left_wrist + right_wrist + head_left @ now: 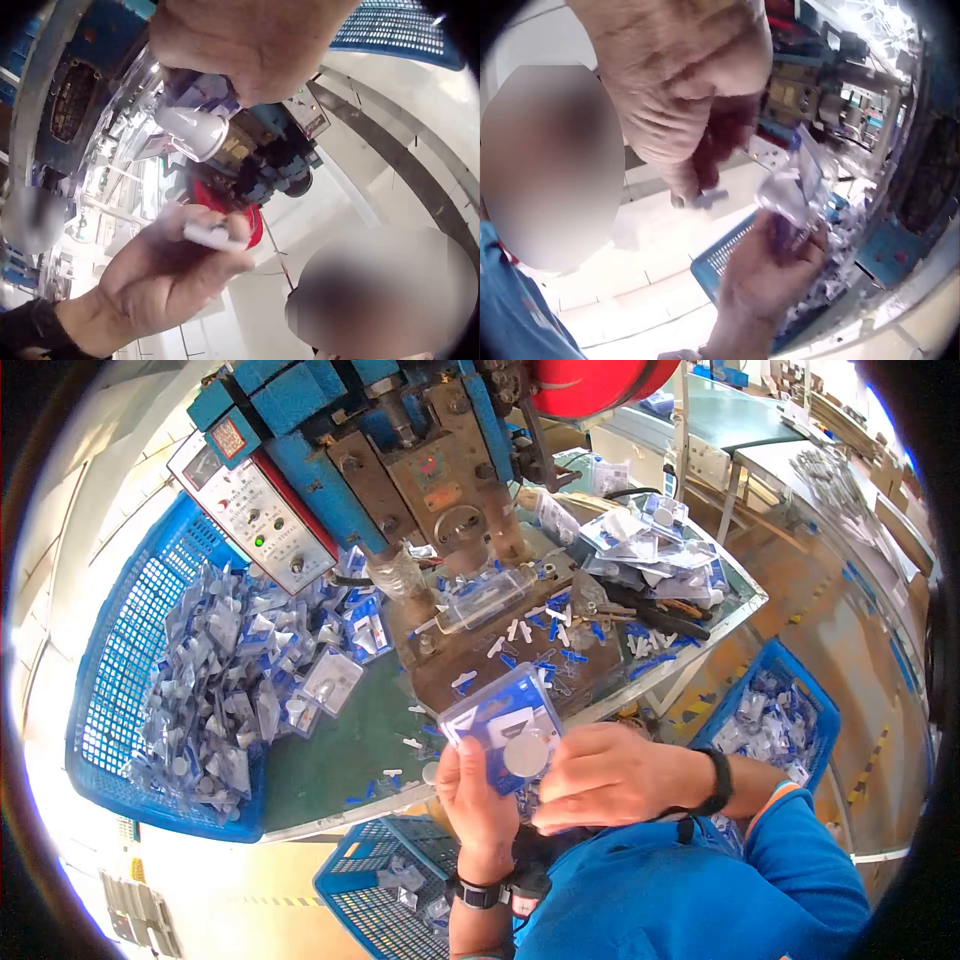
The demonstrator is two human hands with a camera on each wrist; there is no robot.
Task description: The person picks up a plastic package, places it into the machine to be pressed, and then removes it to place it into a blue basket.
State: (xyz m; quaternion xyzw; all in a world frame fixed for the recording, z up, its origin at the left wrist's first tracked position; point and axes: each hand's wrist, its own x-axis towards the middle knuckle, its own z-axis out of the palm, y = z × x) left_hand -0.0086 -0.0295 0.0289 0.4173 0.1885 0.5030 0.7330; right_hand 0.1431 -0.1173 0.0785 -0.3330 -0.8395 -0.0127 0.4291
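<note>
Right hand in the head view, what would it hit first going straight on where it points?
Probably the blister pack held by the left hand, ahead of the right hand, though depth is unclear.

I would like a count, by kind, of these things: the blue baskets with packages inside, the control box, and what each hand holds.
Blue baskets with packages inside: 3
Control box: 1
Package held in left hand: 1
Small white piece in right hand: 1
Total: 6
</note>
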